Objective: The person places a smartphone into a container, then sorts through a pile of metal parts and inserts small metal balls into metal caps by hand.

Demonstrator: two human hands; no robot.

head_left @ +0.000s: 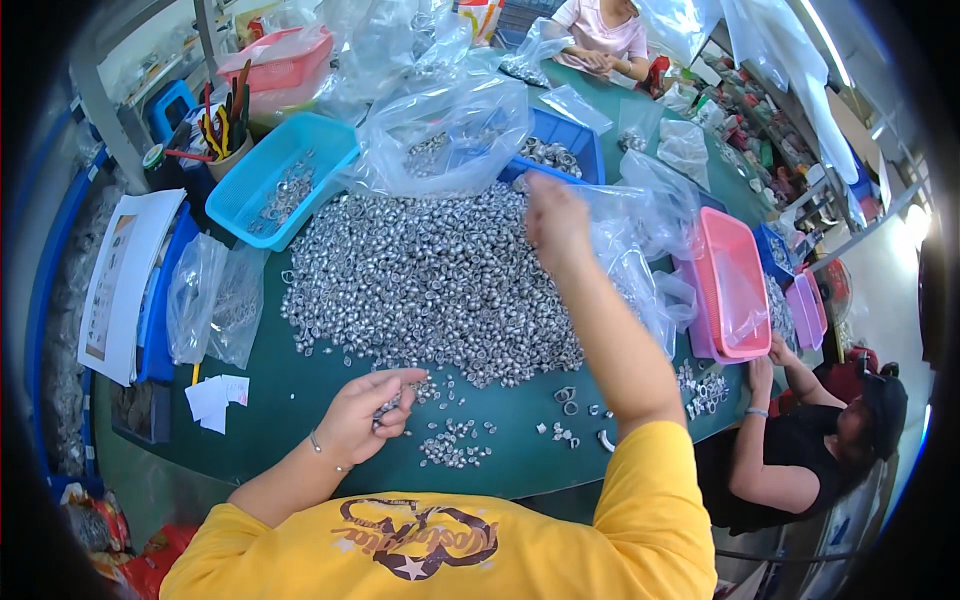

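Observation:
My left hand (372, 412) is curled around several small silver metal pieces, its index finger stretched toward the right. It is just in front of a wide heap of small shiny metal pieces (440, 280). Beside it on the table lies a smaller group of such pieces (455, 443). My right hand (556, 220) reaches far forward over the heap's back right edge, near a blue bin (592, 150) of larger silver pieces. Motion blurs its fingers, so whether it holds anything is unclear.
A light-blue bin (222, 205) with some metal pieces and a clear plastic bag (450, 150) stand behind the heap. Ring-like pieces (568, 402) lie front right. A pink basket (703, 290) sits at right near a co-worker in black (800, 450); another person (610, 35) sits opposite.

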